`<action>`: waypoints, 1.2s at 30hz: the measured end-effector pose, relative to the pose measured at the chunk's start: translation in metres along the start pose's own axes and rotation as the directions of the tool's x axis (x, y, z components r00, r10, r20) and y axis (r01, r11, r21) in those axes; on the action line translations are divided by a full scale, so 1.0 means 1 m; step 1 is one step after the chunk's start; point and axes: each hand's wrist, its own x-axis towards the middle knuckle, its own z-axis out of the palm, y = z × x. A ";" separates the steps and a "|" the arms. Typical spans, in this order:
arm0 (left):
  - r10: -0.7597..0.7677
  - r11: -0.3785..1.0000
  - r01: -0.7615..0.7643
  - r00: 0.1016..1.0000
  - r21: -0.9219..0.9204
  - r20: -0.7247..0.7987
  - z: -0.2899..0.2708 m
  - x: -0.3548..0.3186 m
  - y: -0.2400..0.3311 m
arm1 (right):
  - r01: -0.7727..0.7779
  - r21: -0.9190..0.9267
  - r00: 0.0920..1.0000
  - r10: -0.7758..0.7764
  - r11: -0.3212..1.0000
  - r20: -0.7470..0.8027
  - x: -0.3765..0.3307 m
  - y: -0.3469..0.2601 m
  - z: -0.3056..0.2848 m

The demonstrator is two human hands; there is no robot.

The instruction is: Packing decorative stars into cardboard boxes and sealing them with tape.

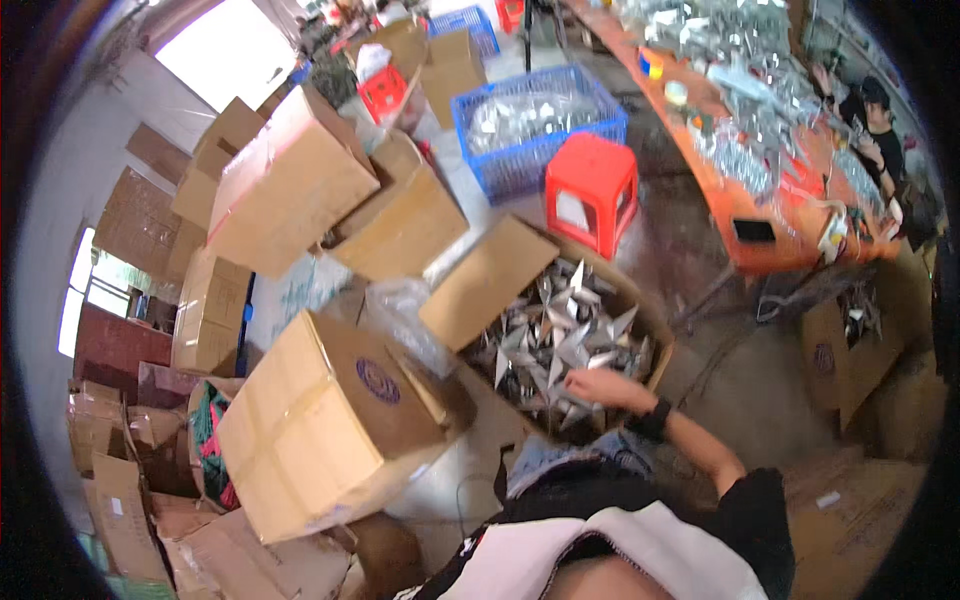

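Cluttered workshop: right hand atop metal stars in box.

Single head-worn fisheye view, tilted steeply down from above: open cardboard box near centre, long orange table receding toward 1 o'clock, wearer's torso at 6 o'clock.

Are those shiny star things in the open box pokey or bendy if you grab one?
Probably pokey: the silver stars have sharp points and flat, folded faces, so they look stiff, not floppy. They likely snag on each other, since they lie jumbled in the cardboard box. The right hand rests on the pile.
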 end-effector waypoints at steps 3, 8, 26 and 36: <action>0.036 0.999 -0.037 0.991 0.007 0.126 0.007 -0.008 -0.009 | -0.009 -0.071 0.998 0.004 0.997 -0.057 0.001 0.002 0.007; 0.144 0.989 -0.138 0.956 -0.043 0.254 0.032 0.009 0.006 | -0.031 -0.099 0.999 0.029 0.995 -0.022 0.006 0.013 0.016; 0.134 0.987 -0.086 0.909 -0.138 0.395 0.053 0.083 -0.003 | -0.574 0.406 0.737 0.664 0.712 -0.123 -0.071 0.206 0.130; -0.096 0.916 0.113 0.993 -0.386 0.063 0.162 0.246 -0.143 | -0.105 0.984 0.238 0.957 -0.145 0.166 -0.036 0.308 0.324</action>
